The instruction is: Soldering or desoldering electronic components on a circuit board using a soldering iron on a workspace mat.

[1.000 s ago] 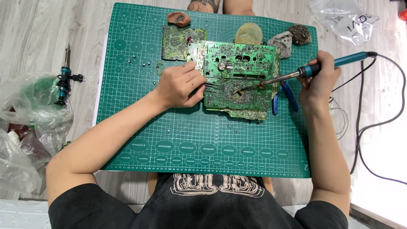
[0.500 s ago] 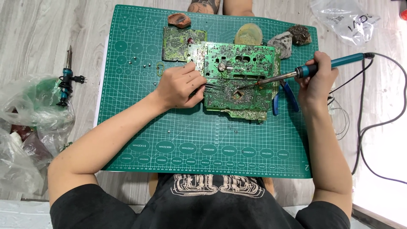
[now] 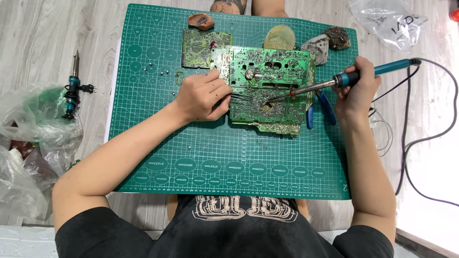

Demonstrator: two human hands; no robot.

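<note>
A large green circuit board [image 3: 270, 86] lies solder side up on a green cutting mat [image 3: 229, 157]. My left hand [image 3: 203, 95] rests at the board's left edge and grips metal tweezers [image 3: 239, 99] that point right onto the board. My right hand [image 3: 356, 88] holds a soldering iron with a teal handle [image 3: 377, 71]. Its metal tip [image 3: 272, 99] touches the board near the tweezers' points. A smaller green board [image 3: 201, 48] lies at the upper left, partly under the large one.
Blue-handled pliers [image 3: 320, 107] lie at the board's right edge. A round yellowish sponge [image 3: 279, 37], two grey stones [image 3: 327, 43] and a brown holder [image 3: 201, 21] line the mat's far edge. A second soldering iron [image 3: 71, 88] and plastic bags [image 3: 33, 143] lie left. Black cable [image 3: 420, 138] runs right.
The soldering iron's tip has shifted slightly on the board; both hands stay in nearly the same place.
</note>
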